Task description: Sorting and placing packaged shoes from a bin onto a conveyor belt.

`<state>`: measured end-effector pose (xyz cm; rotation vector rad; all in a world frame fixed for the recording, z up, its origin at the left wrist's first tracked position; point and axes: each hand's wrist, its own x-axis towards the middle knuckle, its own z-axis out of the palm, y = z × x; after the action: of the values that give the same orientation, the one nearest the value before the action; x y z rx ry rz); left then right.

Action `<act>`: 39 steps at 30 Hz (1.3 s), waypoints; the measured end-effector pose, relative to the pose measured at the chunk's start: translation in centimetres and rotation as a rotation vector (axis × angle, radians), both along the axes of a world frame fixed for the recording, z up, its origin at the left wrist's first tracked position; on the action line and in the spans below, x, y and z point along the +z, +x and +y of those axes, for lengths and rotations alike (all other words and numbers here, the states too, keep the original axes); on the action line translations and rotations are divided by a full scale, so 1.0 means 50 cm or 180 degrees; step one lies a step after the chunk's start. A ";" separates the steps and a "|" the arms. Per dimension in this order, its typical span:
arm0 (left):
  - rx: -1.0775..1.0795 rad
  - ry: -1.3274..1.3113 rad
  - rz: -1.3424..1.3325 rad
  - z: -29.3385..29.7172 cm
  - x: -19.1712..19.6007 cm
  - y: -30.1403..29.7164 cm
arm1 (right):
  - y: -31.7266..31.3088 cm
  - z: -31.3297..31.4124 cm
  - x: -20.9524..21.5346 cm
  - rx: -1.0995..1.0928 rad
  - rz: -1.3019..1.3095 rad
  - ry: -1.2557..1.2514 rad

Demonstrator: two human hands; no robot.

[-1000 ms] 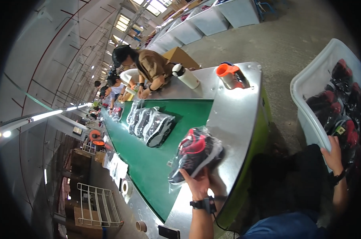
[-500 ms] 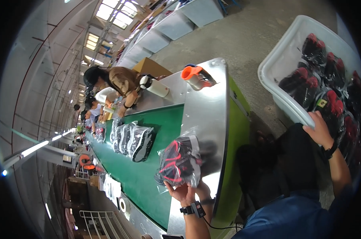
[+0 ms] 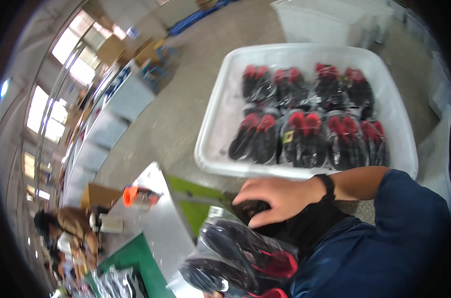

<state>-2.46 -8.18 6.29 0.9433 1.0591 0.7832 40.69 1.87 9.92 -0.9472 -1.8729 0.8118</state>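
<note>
A pair of black shoes with red collars in a clear plastic bag (image 3: 225,248) is held up at the lower middle. Below it a sliver of my left hand (image 3: 214,294) shows, supporting the bag; most of its fingers are hidden. My right hand (image 3: 280,196) hovers just beyond the bag, slightly blurred, with its thumb and fingers apart and nothing in them. Past that hand stands a white plastic tub (image 3: 208,144), where several bagged pairs of black and red shoes (image 3: 302,139) lie in two rows.
At left is a metal-topped table (image 3: 161,223) with a green belt (image 3: 148,258), carrying bagged grey shoes (image 3: 118,283). An orange tape dispenser (image 3: 131,196) and a white bottle (image 3: 108,223) sit on the metal. Co-workers (image 3: 76,223) stand farther along. Other white bins (image 3: 315,22) stand beyond.
The view has swung right toward the tub. The left hand has carried the bagged shoes off the table. The right hand has let go of the tub's rim and come over near the bag.
</note>
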 end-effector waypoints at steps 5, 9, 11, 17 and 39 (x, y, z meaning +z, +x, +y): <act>-0.0620 -0.0305 0.0407 0.038 0.077 0.159 | -0.013 -0.029 0.056 0.0645 -0.0329 0.0339; -0.0778 -0.0140 0.0421 0.057 0.096 0.241 | -0.012 -0.034 0.072 0.1577 -0.1317 -0.0553; -0.0744 -0.0133 0.0344 0.057 0.098 0.258 | -0.003 -0.030 0.086 0.1562 -0.1511 -0.0894; -0.0489 0.0125 0.0499 0.067 0.087 0.267 | 0.017 -0.087 0.039 0.0480 -0.0353 -0.0241; 0.0802 -0.1381 -0.1640 0.081 -0.019 0.310 | 0.009 -0.184 0.041 0.0151 -0.1570 0.0783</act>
<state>13.03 -4.12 5.35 0.2175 0.8455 0.8941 41.14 -7.31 11.95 -1.0095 -2.3602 0.3761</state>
